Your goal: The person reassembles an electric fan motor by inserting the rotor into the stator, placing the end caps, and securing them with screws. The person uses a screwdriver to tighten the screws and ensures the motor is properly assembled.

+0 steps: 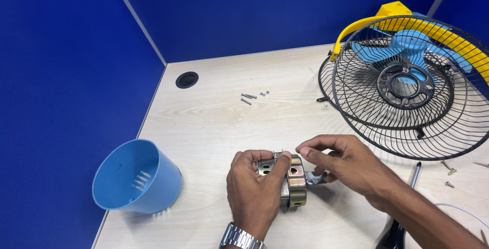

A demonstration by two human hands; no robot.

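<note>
My left hand point(253, 192) grips a round metal fan motor point(294, 182) with a brass-coloured casing, holding it on edge just above the desk near the front. My right hand point(342, 165) reaches in from the right, with thumb and forefinger pinched at the motor's top rim; whether something small sits between them cannot be told. A silver watch point(239, 238) is on my left wrist.
A blue plastic motor cover point(136, 177) lies on its side at the front left. Black wire fan guards point(407, 86) with blue blades and a yellow bracket point(392, 17) stand at the back right. Loose screws point(249, 97) lie mid-desk, more screws point(448, 170) and a screwdriver point(415, 173) at right. A cable hole point(187, 79) is in the back left.
</note>
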